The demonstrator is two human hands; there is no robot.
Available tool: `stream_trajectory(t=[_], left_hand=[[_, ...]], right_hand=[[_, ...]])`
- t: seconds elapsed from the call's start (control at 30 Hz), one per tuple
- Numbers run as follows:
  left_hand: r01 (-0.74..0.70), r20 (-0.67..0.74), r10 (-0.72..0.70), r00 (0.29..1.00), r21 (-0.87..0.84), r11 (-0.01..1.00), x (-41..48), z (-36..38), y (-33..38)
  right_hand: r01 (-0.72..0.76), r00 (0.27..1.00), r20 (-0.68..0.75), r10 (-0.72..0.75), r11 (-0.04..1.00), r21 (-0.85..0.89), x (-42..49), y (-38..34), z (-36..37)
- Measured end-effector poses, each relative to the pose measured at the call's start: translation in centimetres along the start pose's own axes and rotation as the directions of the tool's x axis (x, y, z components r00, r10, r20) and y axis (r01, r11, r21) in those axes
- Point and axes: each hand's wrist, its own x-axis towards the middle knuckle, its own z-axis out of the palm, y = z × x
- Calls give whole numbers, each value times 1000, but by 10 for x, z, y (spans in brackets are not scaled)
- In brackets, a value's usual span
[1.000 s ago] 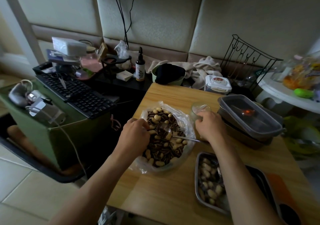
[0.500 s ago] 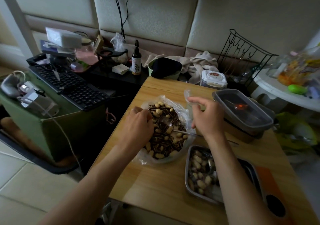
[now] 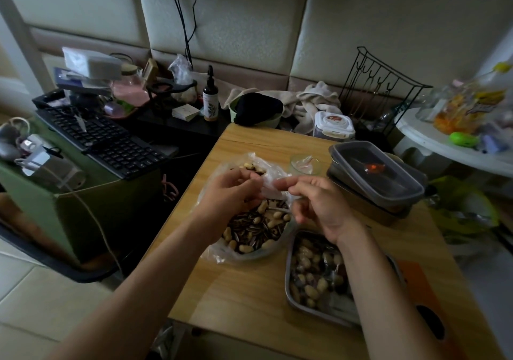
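Both hands, the left hand (image 3: 230,193) and the right hand (image 3: 319,207), pinch the clear bag (image 3: 273,187) over its seed mix (image 3: 255,232) on the tabletop (image 3: 244,290); we judge sorting partly done, with some peanuts (image 3: 311,290) in the metal tray (image 3: 287,282) and many left in the mix.

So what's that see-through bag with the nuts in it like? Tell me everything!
The plastic bag is thin, clear and crinkly. It sits open on the wooden table, spread wide and round, seemingly over a bowl. Inside lies a heap of pale peanuts and striped sunflower seeds. Its far edge is lifted: the left hand and the right hand both pinch the film above the heap. A metal tray of peanuts stands just beside it.
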Motion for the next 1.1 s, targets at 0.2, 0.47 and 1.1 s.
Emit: stream_trajectory(t=[0.2, 0.47, 1.1], left_hand=[[38, 15, -37, 999, -4, 999, 1, 2, -2], [53, -39, -52, 998, 42, 998, -4, 7, -1], [73, -122, -59, 991, 116, 991, -5, -3, -2]], right_hand=[[-4, 1000, 18, 5, 999, -50, -1, 6, 8], [80, 989, -119, -93, 991, -108, 2, 10, 13], [118, 983, -102, -153, 950, -289, 8, 15, 26]])
